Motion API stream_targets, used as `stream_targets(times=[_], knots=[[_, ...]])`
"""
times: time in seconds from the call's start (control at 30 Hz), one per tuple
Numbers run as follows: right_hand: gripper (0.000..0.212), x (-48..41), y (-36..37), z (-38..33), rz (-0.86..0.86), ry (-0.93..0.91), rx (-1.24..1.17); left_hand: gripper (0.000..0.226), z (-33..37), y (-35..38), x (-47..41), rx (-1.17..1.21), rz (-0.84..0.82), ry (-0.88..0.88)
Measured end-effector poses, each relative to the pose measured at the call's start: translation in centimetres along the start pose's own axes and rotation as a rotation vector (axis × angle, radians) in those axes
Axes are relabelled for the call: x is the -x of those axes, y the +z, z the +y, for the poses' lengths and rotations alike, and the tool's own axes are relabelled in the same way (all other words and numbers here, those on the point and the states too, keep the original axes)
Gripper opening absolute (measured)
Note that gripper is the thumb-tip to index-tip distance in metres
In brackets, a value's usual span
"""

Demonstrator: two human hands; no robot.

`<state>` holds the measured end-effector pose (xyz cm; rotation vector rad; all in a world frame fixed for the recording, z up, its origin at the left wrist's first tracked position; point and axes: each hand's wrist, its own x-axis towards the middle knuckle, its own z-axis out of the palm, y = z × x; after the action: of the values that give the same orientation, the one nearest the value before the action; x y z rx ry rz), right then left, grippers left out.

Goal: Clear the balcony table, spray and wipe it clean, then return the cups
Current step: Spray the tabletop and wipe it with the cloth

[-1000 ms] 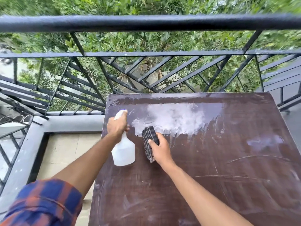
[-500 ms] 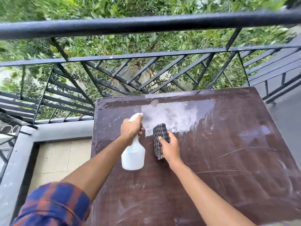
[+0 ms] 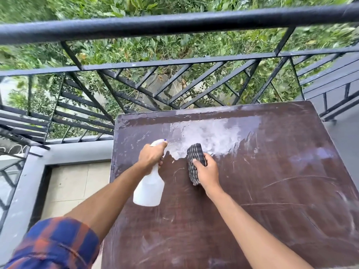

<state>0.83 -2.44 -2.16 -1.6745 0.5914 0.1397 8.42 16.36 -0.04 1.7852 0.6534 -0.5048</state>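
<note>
A dark brown table (image 3: 272, 200) fills the lower right, scratched and smeared, with a wet pale patch (image 3: 209, 136) near its far edge. My left hand (image 3: 151, 156) grips the neck of a white spray bottle (image 3: 149, 189), nozzle pointing away toward the wet patch. My right hand (image 3: 206, 171) holds a folded dark checked cloth (image 3: 195, 162) against the tabletop just below the wet patch. No cups are in view.
A black metal railing (image 3: 174, 24) runs along the table's far side and round the left, with green foliage beyond. A grey ledge (image 3: 73, 152) and beige floor tiles (image 3: 73, 187) lie left of the table.
The view has swung left, so the table sits further right in frame. Both hands keep the same hold on bottle and cloth, near the wet patch.
</note>
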Motion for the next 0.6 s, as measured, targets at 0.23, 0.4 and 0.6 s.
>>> stream_targets(times=[0.23, 0.4, 0.6], knots=[[0.009, -2.5, 0.5, -0.6, 0.077, -0.018, -0.026, 0.017, -0.5, -0.6, 0.1, 0.031, -0.088, -0.02], [0.014, -5.9, 0.8, -1.5, 0.136, -0.18, 0.211, 0.022, -0.7, -0.4, 0.2, 0.058, -0.07, -0.038], [0.042, -11.5, 1.1, -3.4, 0.007, -0.439, 0.905, 0.016, 0.1, -1.5, -1.4, 0.153, -0.007, -0.031]])
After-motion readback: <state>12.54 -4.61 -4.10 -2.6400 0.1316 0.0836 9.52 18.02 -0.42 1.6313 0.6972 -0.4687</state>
